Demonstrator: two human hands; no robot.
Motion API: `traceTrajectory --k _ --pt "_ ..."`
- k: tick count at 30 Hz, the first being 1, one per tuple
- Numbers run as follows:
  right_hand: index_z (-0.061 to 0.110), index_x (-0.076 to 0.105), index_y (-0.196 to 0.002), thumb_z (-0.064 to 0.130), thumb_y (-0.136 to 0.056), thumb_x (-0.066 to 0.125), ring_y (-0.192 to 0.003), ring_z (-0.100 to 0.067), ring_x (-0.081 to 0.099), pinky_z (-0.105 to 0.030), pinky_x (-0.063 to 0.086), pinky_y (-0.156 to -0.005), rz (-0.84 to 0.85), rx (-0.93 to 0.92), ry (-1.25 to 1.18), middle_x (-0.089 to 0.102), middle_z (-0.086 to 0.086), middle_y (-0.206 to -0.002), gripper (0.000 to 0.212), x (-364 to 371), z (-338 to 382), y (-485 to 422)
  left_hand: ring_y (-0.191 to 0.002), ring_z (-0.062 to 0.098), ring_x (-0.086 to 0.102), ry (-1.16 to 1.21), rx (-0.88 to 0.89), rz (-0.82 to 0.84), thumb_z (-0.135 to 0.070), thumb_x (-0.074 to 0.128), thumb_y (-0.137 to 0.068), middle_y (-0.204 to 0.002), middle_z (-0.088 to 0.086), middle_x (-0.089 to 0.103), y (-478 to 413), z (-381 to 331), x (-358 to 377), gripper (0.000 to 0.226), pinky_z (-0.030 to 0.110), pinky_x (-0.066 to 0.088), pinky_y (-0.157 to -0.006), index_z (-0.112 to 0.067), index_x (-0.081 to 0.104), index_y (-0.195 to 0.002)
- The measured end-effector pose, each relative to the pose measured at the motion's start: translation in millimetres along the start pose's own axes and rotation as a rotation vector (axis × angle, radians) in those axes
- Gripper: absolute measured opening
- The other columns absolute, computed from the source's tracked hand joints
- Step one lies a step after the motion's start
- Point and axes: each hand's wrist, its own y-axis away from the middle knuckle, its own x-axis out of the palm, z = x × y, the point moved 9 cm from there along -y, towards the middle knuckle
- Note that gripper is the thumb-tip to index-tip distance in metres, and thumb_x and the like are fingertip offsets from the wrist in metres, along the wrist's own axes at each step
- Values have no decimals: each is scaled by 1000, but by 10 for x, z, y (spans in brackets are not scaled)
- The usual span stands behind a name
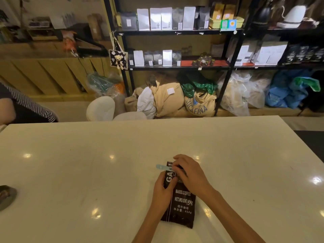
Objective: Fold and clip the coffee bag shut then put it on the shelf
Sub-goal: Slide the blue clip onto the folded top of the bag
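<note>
A black coffee bag (182, 206) with white lettering lies flat on the white table (87, 163), its top end pointing away from me. My left hand (162, 192) grips the bag's left edge near the top. My right hand (188, 171) presses down over the bag's top end, where a light blue clip (162, 167) sticks out to the left from under the fingers. Whether the clip is closed on the bag is hidden by my right hand. The black metal shelf (175, 32) stands beyond the table, stocked with coffee bags.
Sacks (175, 99) and plastic bags sit on the floor under the shelf. Two white chairs (101, 107) stand at the table's far edge. A person in a striped sleeve (26, 104) sits at the far left. A dark object (7, 195) lies at the table's left edge.
</note>
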Motion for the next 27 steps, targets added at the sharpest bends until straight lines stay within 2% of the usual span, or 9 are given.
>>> traceTrajectory --k 4,7,12,16,17,19,21,24,27 --pt "27 62 -106 40 -98 49 -112 -11 56 -32 45 -88 189 50 85 53 12 -135 20 125 -34 -63 -96 15 75 80 -10 29 -21 60 -96 -107 3 76 10 -31 23 28 25 61 -75 -24 60 -124" --pt "29 55 -103 42 -99 43 -94 -14 61 -41 50 -82 314 58 118 58 11 -118 19 240 -13 -103 -95 16 76 94 -24 23 -19 60 -97 -105 3 77 0 1 18 29 27 61 -76 -23 60 -125" --pt "32 42 -114 48 -99 41 -82 -21 63 -39 52 -74 425 143 126 64 -1 -102 22 320 -98 -170 -90 20 77 70 -47 19 -18 59 -97 -102 6 78 -25 64 6 27 33 63 -77 -22 62 -124" --pt "36 29 -135 56 -95 45 -71 -23 61 -39 53 -70 569 245 107 63 -7 -83 47 358 -231 -221 -96 20 75 7 -21 3 -21 60 -96 -106 4 77 -62 70 9 29 36 62 -83 -24 62 -124" --pt "35 30 -137 58 -94 46 -74 -21 59 -36 50 -70 619 270 103 62 -7 -86 52 366 -258 -238 -99 18 74 -5 -17 -1 -21 60 -96 -109 2 76 -68 73 5 29 37 61 -86 -25 62 -124" --pt "32 36 -138 60 -91 50 -88 -20 59 -31 47 -73 701 308 55 65 -9 -108 57 363 -288 -273 -96 16 75 -4 -26 -5 -21 61 -95 -106 1 77 -73 89 -3 27 39 61 -86 -24 63 -122" --pt "31 45 -135 59 -89 55 -95 -17 60 -30 49 -77 687 300 -28 65 -6 -120 55 333 -273 -306 -92 17 76 0 -29 -18 -21 61 -95 -103 3 78 -77 108 -20 23 39 62 -83 -24 64 -118" --pt "29 58 -126 56 -90 56 -98 -18 66 -34 54 -84 553 269 -89 71 -1 -116 45 300 -250 -311 -89 16 76 4 -32 -53 -22 61 -95 -102 5 77 -73 132 -40 17 38 62 -82 -21 65 -112" --pt "31 60 -126 56 -92 51 -101 -14 64 -34 52 -86 500 226 -7 70 5 -117 42 343 -230 -268 -89 16 76 18 -32 -63 -19 60 -96 -102 5 77 -61 117 -32 19 35 62 -79 -19 65 -115"
